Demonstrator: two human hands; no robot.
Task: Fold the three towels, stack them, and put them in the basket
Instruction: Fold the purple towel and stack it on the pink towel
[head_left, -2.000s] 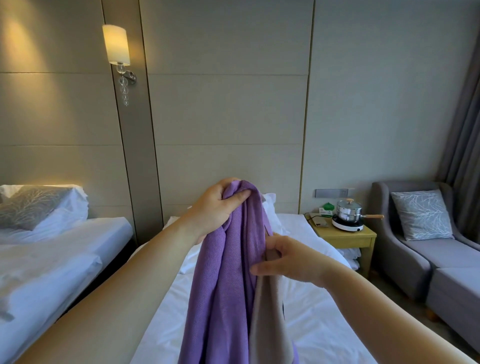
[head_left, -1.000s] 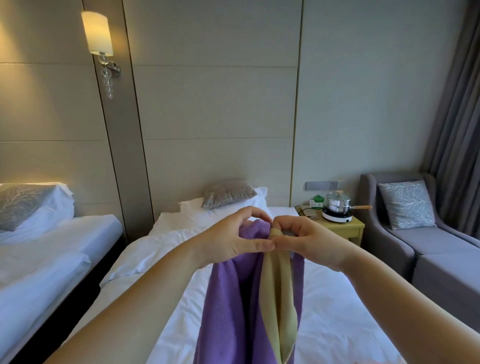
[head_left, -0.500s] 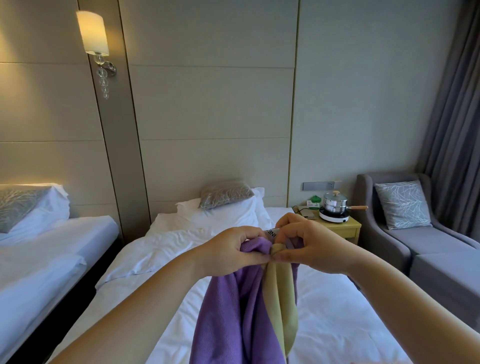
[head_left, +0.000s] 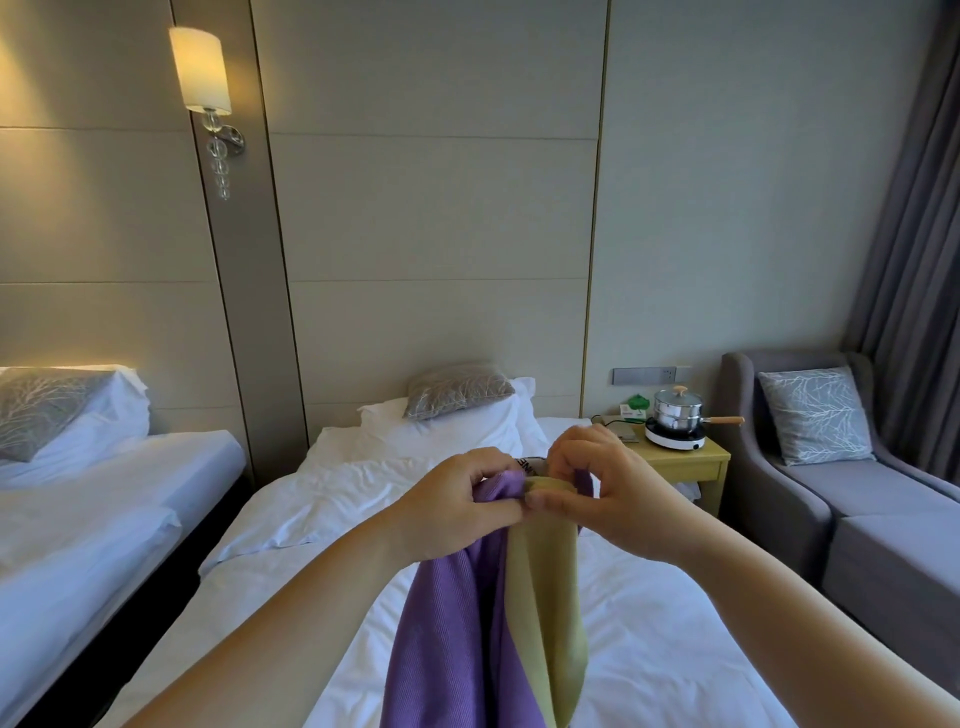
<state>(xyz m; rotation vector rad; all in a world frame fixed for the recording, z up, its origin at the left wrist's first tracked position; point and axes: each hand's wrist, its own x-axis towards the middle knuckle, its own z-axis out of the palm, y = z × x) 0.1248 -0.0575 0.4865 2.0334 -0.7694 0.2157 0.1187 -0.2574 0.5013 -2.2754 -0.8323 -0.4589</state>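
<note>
Purple ribbed fabric towel (head_left: 441, 639) hangs straight down from the left hand (head_left: 457, 512), whose curled fingers and thumb pinch its top edge. Touching that pinch, the right hand (head_left: 605, 499) nips the top of an olive-green cloth layer (head_left: 550, 597), which drops alongside the purple. Below both grips lies a white-sheeted bed (head_left: 311, 519).

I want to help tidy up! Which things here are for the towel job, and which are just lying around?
For the job: purple towel, olive towel, left hand and right hand pinching their top edges.
Just lying about: pot, nightstand, grey cushion, armchair, wall lamp.
</note>
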